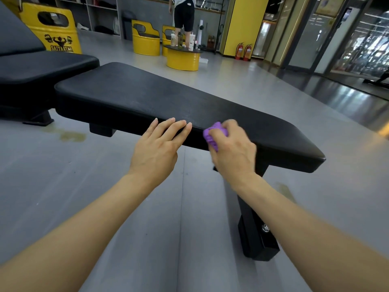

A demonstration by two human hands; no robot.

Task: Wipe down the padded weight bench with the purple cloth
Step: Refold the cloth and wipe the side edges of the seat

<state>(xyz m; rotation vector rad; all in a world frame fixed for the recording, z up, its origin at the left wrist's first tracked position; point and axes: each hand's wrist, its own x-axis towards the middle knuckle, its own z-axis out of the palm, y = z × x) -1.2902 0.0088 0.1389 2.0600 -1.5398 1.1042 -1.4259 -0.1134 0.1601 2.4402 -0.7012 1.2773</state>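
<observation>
The black padded weight bench (147, 95) is seen stretching from the far left to its narrow right end. Near the middle of its near edge, the left hand (156, 148) is laid flat, fingers straight, holding nothing. Just to its right, the crumpled purple cloth (214, 133) is gripped in the right hand (233, 150) and pressed against the same near edge. With the cloth bunched so small, patches could be missed; the far left portion probably remains unwiped.
</observation>
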